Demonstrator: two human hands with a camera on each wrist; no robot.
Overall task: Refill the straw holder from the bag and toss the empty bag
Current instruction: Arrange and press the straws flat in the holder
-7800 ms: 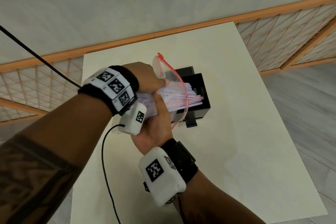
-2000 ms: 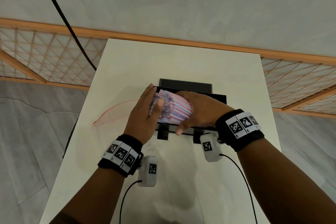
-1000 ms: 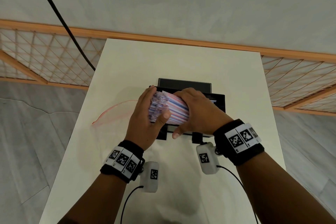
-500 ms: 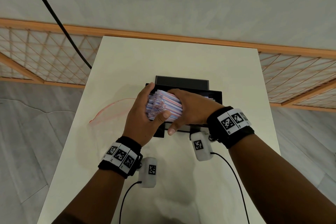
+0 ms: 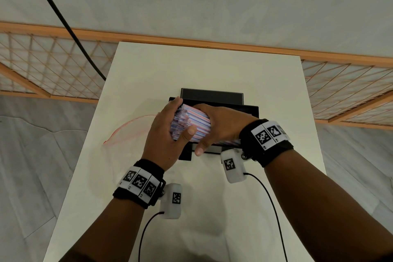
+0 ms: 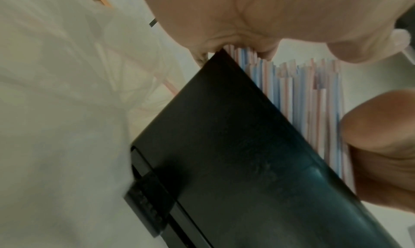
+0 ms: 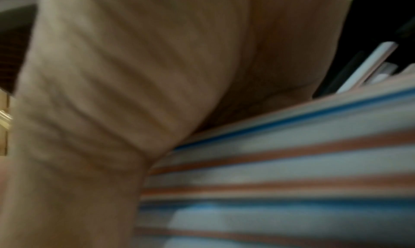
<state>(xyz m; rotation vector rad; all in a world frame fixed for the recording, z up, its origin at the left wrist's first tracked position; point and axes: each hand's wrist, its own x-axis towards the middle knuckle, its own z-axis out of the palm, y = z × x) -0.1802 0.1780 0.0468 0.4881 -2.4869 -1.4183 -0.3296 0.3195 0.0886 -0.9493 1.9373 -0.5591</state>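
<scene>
A thick bundle of red, blue and white striped straws (image 5: 194,122) lies across the open top of the black straw holder (image 5: 248,110) in the middle of the white table (image 5: 212,66). My right hand (image 5: 221,127) grips the bundle from above, fingers curled over it and thumb under its near side. My left hand (image 5: 168,132) cups the bundle's left end, thumb across the straw tips. The left wrist view shows the straws (image 6: 310,99) above the holder's black side (image 6: 247,172). The right wrist view is filled by palm and straws (image 7: 292,163). The clear bag (image 5: 127,132) with its red zip edge lies flat to the left.
A black cable (image 5: 63,19) hangs over the back left corner of the table. Wooden lattice panels (image 5: 42,70) stand behind on both sides. The holder's black lid (image 5: 211,95) stands open at its far side. Wrist camera cables trail over the near table.
Since 7.8 s ago the straws came out of the bag, which now lies on the table. Over the last second both hands keep hold of the bundle over the holder, barely shifting.
</scene>
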